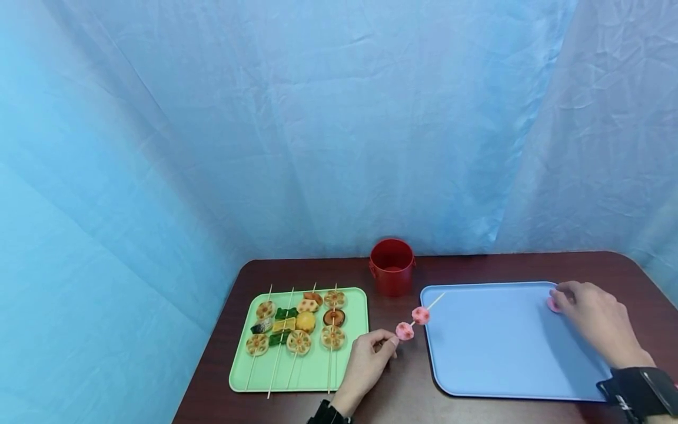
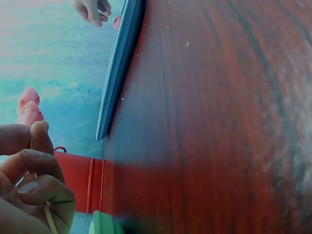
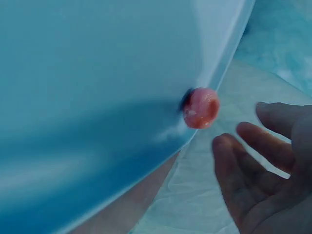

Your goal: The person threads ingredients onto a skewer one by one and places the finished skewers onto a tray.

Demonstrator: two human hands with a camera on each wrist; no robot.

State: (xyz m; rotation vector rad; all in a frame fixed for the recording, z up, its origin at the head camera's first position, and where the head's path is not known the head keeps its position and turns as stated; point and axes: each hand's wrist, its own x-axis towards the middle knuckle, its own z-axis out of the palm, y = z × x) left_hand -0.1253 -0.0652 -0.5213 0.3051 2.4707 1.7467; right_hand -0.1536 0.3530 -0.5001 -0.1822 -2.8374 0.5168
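Observation:
My left hand (image 1: 366, 366) pinches the lower part of a thin wooden skewer (image 1: 437, 300) between the tray edges. Two pink round pieces (image 1: 412, 323) are threaded on it, one behind the other; in the left wrist view the stick (image 2: 49, 219) runs down past the curled fingers. Over the far right corner of the blue tray (image 1: 492, 347) is my right hand (image 1: 598, 318), its fingers loosely bent. A single pink round piece (image 3: 201, 107) lies in that corner. In the right wrist view a gap shows between it and the fingertips (image 3: 223, 141).
On the left, a green tray (image 1: 238, 377) bears several skewers with lotus slices (image 1: 333, 337), a mushroom slice (image 1: 333, 318) and other toy-like food pieces. A red bucket (image 1: 392, 277) stands at the back between the trays. Blue cloth (image 1: 339, 129) hangs behind the dark wooden table (image 1: 392, 406).

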